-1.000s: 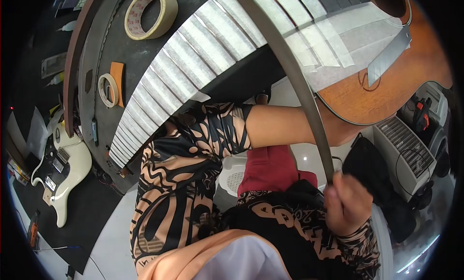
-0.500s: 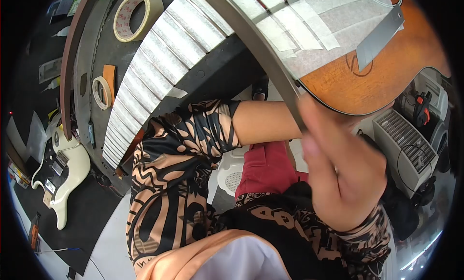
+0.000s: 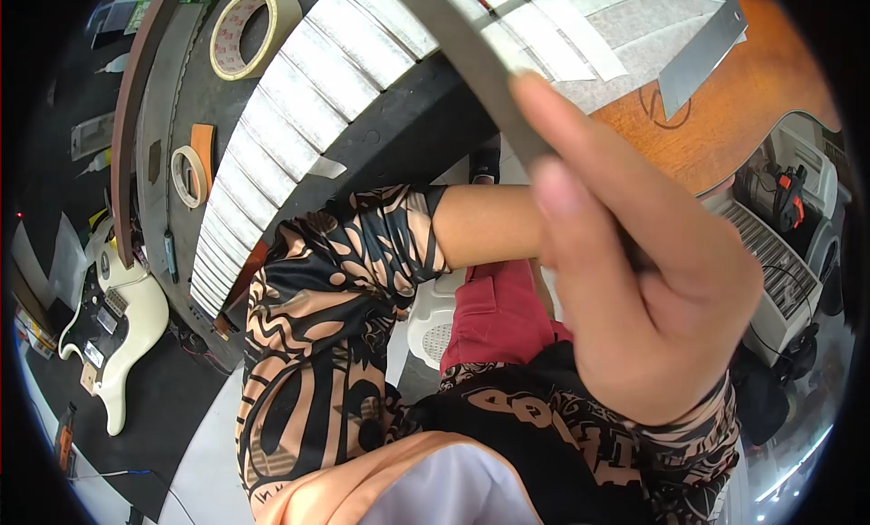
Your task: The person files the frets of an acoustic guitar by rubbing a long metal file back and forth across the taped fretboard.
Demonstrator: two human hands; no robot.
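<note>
My right hand [image 3: 652, 289] is closed, thumb and fingers pinching the end of a long dark flat bar [image 3: 462, 63]. This bar crosses over a guitar neck [image 3: 299, 99] covered in white tape, with thin dark lines between the strips. Tape also covers part of the brown guitar body [image 3: 734, 117], where a grey metal plate [image 3: 702, 58] lies beside a drawn circle. My left forearm reaches right from its patterned sleeve, below the guitar. Behind my right hand and the guitar, my left hand is mostly hidden, its fingers not readable.
Two tape rolls [image 3: 254, 36] [image 3: 188, 176] lie on the dark bench at the upper left, the smaller beside an orange piece [image 3: 202, 154]. A cream guitar body [image 3: 127, 330] rests at left. A ribbed light-grey box [image 3: 770, 276] stands at right.
My right hand has moved up and left, nearer the camera, with the bar still in its grip. The neck and guitar body appear slightly further left and higher.
</note>
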